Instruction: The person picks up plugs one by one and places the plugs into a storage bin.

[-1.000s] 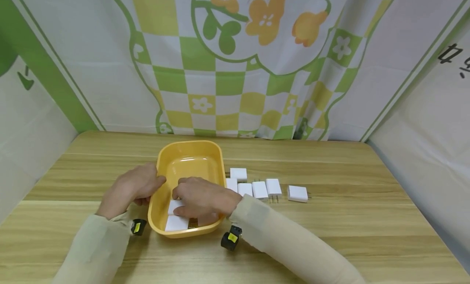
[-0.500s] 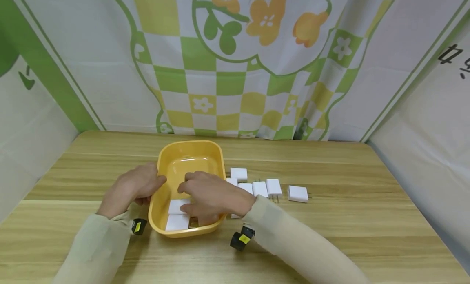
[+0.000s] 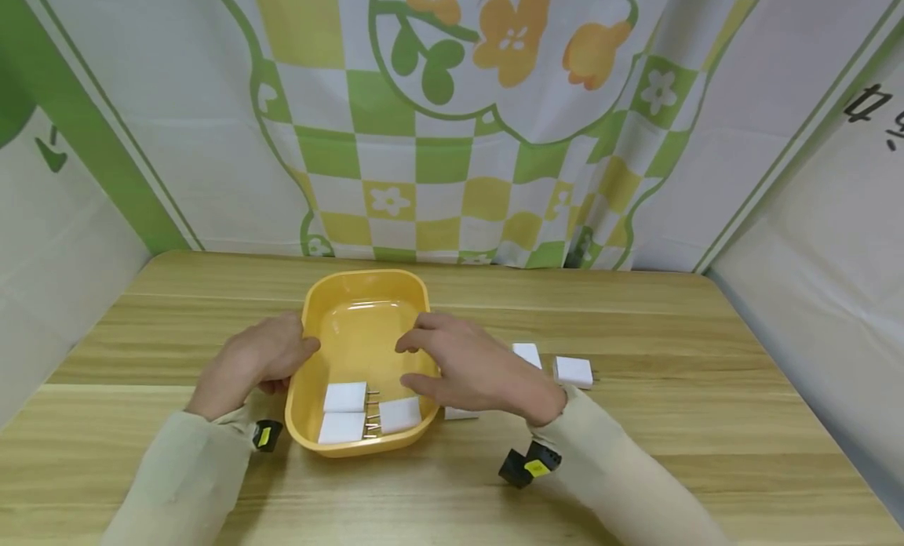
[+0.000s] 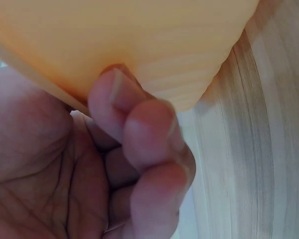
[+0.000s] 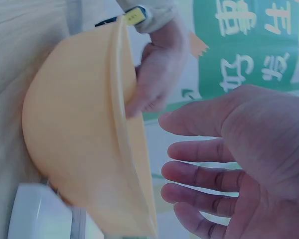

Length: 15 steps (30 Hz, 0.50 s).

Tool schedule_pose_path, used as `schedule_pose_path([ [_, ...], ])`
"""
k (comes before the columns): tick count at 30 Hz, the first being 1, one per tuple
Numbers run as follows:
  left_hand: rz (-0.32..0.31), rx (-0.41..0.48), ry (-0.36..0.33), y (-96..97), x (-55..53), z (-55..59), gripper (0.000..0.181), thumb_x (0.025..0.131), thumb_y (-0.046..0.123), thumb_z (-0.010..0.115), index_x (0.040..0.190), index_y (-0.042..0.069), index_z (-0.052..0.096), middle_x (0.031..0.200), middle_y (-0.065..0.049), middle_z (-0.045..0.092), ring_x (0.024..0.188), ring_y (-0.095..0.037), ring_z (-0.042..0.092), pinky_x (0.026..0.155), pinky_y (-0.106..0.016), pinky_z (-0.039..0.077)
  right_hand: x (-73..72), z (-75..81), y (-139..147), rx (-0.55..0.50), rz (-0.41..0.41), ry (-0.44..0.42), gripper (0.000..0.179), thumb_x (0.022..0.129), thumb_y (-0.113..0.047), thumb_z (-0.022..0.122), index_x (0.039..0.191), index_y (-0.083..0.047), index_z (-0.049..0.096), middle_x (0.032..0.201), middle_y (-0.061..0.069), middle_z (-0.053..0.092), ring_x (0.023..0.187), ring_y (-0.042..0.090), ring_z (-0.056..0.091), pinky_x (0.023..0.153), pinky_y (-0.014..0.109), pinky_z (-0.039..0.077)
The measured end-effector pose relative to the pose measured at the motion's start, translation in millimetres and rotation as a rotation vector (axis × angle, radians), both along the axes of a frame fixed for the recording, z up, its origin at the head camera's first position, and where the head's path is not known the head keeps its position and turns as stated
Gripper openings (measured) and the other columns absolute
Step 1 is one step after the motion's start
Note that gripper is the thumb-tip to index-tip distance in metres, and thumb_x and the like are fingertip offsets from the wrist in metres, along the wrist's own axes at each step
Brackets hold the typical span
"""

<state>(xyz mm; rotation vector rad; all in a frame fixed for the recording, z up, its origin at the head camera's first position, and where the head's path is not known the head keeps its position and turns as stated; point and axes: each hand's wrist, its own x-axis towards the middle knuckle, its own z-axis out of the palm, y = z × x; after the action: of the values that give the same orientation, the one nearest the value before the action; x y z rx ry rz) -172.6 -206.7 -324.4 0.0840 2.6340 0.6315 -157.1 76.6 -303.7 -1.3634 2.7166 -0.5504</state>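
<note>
A yellow plastic basin [image 3: 363,334] sits on the table, with three white two-pin charger plugs [image 3: 399,415] lying in its near end. My left hand [image 3: 263,351] grips the basin's left rim, thumb over the edge and fingers curled against the outer wall, as the left wrist view shows. My right hand [image 3: 469,365] hovers over the right rim with fingers apart and nothing held. In the right wrist view its fingers are spread beside the basin wall [image 5: 72,119]. Under and behind that hand, more charger plugs on the table are mostly hidden.
Right of my right hand, two white charger plugs [image 3: 573,372] lie on the wooden table [image 3: 636,452]. Another plug [image 3: 461,413] shows partly by the basin's lower right side. A checked floral cloth [image 3: 452,169] hangs behind the table.
My right hand has lifted out of the basin and moved right to its rim, uncovering a charger plug at the near right corner. The left hand stays on the left rim.
</note>
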Motion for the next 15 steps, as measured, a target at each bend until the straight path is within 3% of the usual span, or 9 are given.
schedule_pose_path([
  [7, -0.002, 0.015, 0.004, 0.6, 0.1, -0.3, 0.032, 0.099, 0.017, 0.041, 0.075, 0.003, 0.056, 0.060, -0.009, 0.059, 0.048, -0.018, 0.057, 0.047, -0.030, 0.051, -1.1, -3.2, 33, -0.106, -0.060, -0.010, 0.029, 0.096, -0.022, 0.071, 0.119, -0.004, 0.069, 0.110, 0.006, 0.066, 0.101, 0.022, 0.063, 0.086, 0.034, 0.051],
  [15, 0.006, 0.019, -0.006, 1.1, 1.1, 0.9, 0.032, 0.100, 0.018, 0.041, 0.076, 0.003, 0.056, 0.061, -0.009, 0.060, 0.049, -0.019, 0.058, 0.047, -0.030, 0.051, -14.2, -6.3, 50, -0.092, -0.138, -0.021, 0.021, 0.095, -0.019, 0.071, 0.110, -0.005, 0.068, 0.103, 0.004, 0.065, 0.096, 0.025, 0.063, 0.084, 0.035, 0.051],
])
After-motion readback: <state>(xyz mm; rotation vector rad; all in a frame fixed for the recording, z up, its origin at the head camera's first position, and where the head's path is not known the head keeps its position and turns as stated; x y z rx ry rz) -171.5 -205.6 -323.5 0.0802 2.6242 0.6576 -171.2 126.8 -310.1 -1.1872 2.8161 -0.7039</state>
